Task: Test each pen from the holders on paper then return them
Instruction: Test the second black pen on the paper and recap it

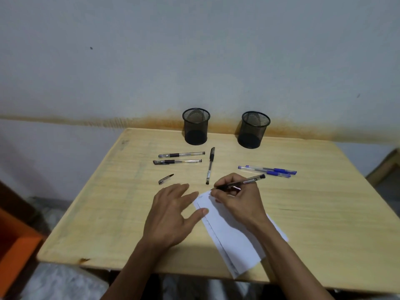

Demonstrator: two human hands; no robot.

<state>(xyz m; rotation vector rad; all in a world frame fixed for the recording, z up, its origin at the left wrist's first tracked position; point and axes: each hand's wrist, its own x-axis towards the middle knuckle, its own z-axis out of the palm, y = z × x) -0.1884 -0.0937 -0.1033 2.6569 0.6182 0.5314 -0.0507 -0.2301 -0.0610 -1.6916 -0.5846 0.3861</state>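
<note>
The right hand [236, 200] grips a black pen [240, 182] on the paper [229, 237]. The left hand [171, 213] lies flat beside it. Past both hands, both holders [195, 126] look empty, maybe; pens [180, 158] still wait.

One wide-angle view looks forward and down from the person's head, close above the near edge of the pale wooden desk [324, 213]. It faces the stained grey wall [194, 50] behind, and both forearms enter from the bottom of the frame.
</note>
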